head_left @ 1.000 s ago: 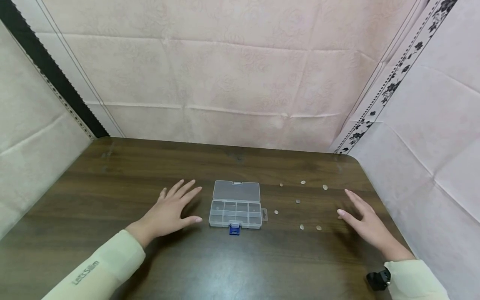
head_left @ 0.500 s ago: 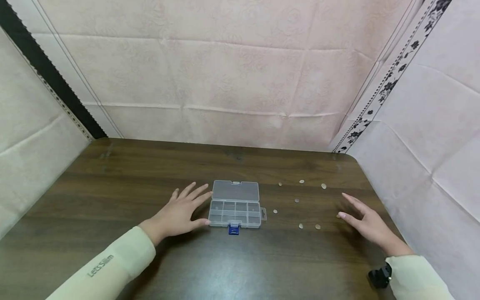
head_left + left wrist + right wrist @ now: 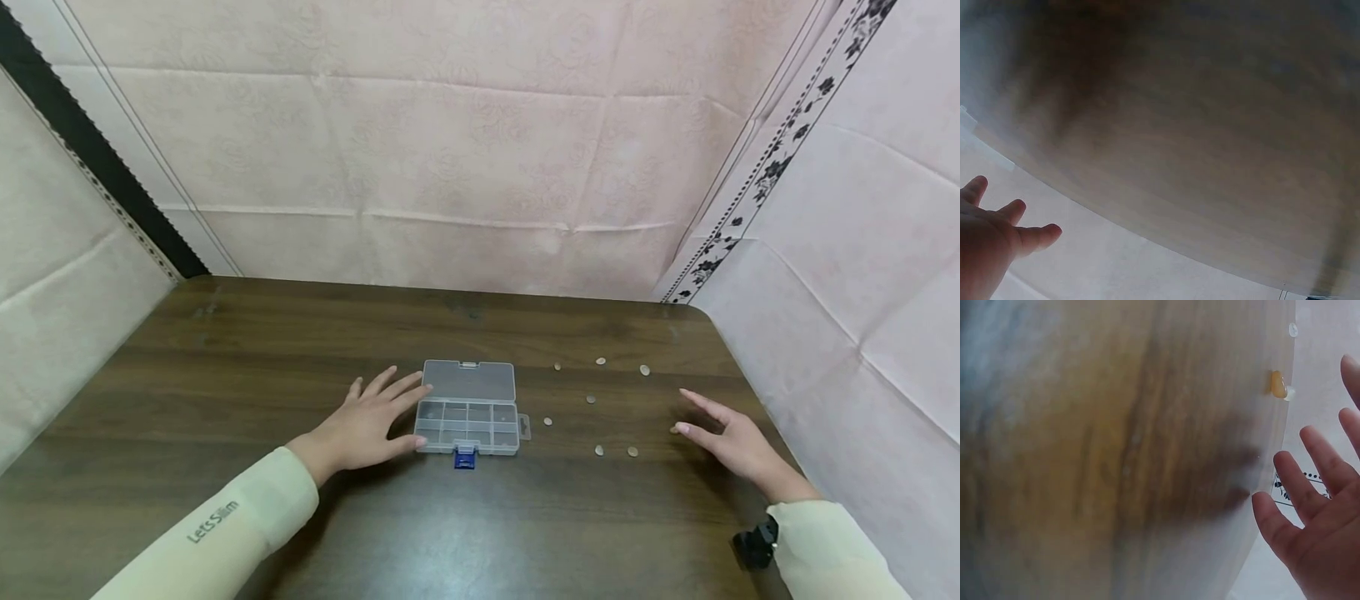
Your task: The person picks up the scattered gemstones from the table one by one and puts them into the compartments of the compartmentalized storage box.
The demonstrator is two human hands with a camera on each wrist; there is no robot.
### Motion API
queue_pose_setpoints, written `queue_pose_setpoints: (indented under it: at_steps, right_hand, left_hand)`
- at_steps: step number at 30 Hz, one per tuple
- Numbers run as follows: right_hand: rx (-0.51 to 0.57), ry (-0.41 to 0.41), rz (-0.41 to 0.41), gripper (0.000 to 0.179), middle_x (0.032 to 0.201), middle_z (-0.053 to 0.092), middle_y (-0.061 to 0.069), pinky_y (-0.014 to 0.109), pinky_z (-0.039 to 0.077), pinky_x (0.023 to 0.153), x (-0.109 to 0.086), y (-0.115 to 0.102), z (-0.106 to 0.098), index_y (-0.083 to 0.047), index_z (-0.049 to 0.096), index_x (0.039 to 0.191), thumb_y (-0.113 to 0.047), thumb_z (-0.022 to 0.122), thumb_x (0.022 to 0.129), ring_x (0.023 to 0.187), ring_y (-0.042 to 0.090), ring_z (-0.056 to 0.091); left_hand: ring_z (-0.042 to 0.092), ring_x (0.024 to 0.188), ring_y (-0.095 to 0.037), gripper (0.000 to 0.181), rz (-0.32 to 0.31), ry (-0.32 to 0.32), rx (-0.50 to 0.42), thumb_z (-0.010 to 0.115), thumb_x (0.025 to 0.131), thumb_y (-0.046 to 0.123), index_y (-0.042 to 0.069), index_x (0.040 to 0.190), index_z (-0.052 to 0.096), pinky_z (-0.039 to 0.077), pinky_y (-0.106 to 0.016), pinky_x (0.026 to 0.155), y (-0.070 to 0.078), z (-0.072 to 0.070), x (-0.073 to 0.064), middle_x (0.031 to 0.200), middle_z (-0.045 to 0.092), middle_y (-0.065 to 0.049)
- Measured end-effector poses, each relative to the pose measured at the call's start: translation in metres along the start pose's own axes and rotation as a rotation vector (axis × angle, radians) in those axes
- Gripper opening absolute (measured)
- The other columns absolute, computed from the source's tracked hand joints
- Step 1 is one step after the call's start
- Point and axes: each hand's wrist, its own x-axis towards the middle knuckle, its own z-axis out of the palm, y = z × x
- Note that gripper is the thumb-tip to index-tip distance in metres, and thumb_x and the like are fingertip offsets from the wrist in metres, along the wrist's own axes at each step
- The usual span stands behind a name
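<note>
A clear plastic compartment box (image 3: 439,414) lies on the brown table, its lid (image 3: 468,381) folded back and its blue latch (image 3: 465,460) facing the person. My left hand (image 3: 363,427) is at the box's left side, fingers spread, with thumb and index fingertips at its edge; whether they touch cannot be told. Off to the right, my right hand (image 3: 738,446) hovers over the table with fingers extended. A small pale piece (image 3: 673,430) shows by its thumb tip. The right wrist view has an amber piece (image 3: 1278,384) on the tabletop, apart from the spread fingers.
Several small pale disc-like pieces lie scattered between box and right hand, among them one at the back (image 3: 645,370) and one nearer the front (image 3: 633,452). Pale cloth (image 3: 480,167) hangs behind and beside the wooden table (image 3: 480,533).
My left hand has moved right, up to the box's left edge. The right hand stays almost where it was. The box and the small pieces keep their places on the table.
</note>
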Motion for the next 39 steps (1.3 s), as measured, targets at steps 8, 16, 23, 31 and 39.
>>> queue_pose_setpoints:
  at_steps: [8,16,23,31,39]
  right_hand:
    - [-0.023,0.051,-0.046,0.062,0.132,0.055,0.025,0.056,0.041,0.095,0.005,0.001,0.003,0.0,0.047,0.141,-0.033,0.066,0.092,0.121,0.044,0.051]
    - [-0.02,0.059,-0.059,0.056,0.128,0.061,0.021,0.05,0.044,0.092,0.012,0.002,0.006,0.0,0.054,0.135,-0.032,0.067,0.091,0.114,0.038,0.056]
    - [-0.032,0.051,-0.054,0.052,0.123,0.064,0.018,0.035,0.048,0.085,0.012,0.006,0.007,-0.001,0.061,0.129,-0.031,0.071,0.088,0.109,0.034,0.059]
    - [-0.001,0.018,-0.068,0.045,0.109,0.07,0.015,0.021,0.048,0.077,0.013,0.008,0.008,0.002,0.063,0.124,-0.019,0.074,0.085,0.103,0.032,0.063]
    - [-0.064,0.023,-0.113,0.038,0.101,0.068,0.012,0.026,0.049,0.074,0.014,0.009,0.007,0.002,0.068,0.116,-0.015,0.076,0.082,0.093,0.028,0.062]
  left_hand:
    - [0.016,0.146,-0.037,0.071,0.002,-0.009,0.012,0.055,0.091,0.057,0.022,0.151,0.036,0.012,-0.076,0.102,0.0,0.0,0.0,0.157,0.029,-0.002]
    - [0.018,0.145,-0.037,0.072,-0.011,-0.021,0.003,0.056,0.09,0.058,0.02,0.149,0.039,0.011,-0.077,0.101,-0.004,0.0,-0.002,0.156,0.032,-0.003]
    - [0.019,0.144,-0.037,0.072,-0.009,-0.022,-0.022,0.058,0.089,0.058,0.02,0.148,0.041,0.01,-0.077,0.101,-0.004,0.001,-0.002,0.154,0.036,-0.003]
    - [0.02,0.144,-0.036,0.072,-0.001,-0.021,-0.019,0.057,0.089,0.059,0.021,0.148,0.041,0.009,-0.076,0.102,-0.004,0.002,0.0,0.154,0.036,-0.003]
    - [0.022,0.143,-0.036,0.072,0.009,-0.007,-0.016,0.058,0.089,0.058,0.02,0.148,0.042,0.01,-0.077,0.101,-0.005,0.004,0.002,0.153,0.037,-0.003]
